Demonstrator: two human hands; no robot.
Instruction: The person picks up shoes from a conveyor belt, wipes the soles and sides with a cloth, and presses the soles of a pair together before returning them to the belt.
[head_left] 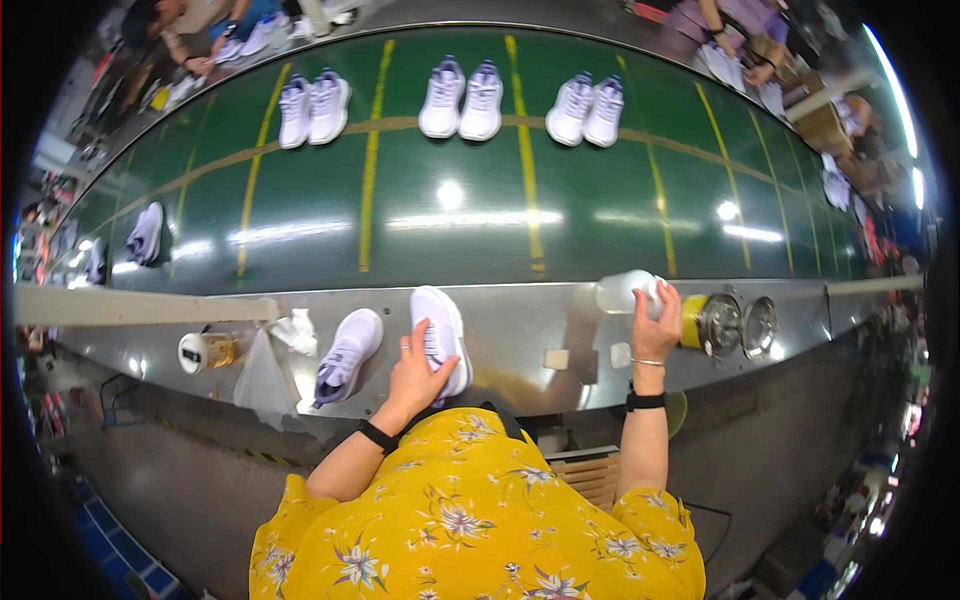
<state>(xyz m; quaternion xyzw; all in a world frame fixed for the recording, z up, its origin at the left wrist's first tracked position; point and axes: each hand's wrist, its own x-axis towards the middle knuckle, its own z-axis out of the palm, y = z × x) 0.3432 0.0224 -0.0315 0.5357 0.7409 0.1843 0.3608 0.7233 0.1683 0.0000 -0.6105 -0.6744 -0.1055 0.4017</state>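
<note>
Shoe (443, 335) nearest the worker is lying on the steel ledge (520, 345) in front of the green belt (450, 215), toe pointing away, with the left hand (417, 372) resting flat on it, fingers spread over its side and heel. A second shoe (345, 358) of the same white and lilac kind is lying just beside it to the left, tilted and untouched. The right hand (653, 318) is raised at the ledge's far edge, fingers closed around a pale bottle (625, 292); whether the bottle is tipping or merely being held cannot be told.

Progress, as a judgement: this pair is sitting off the belt and appears to be in hand, while three pairs (468, 100) are standing side by side farther up the belt and one lone shoe (146, 235) is lying near its left end.

Containers: the bottle's contents cannot be seen. Two round metal tins (735, 325) are sitting on the ledge just right of the right hand, beside a yellow part; their contents are too small to tell. A tape roll (196, 352) and a crumpled rag (295, 330) are lying at the left of the ledge.
</note>
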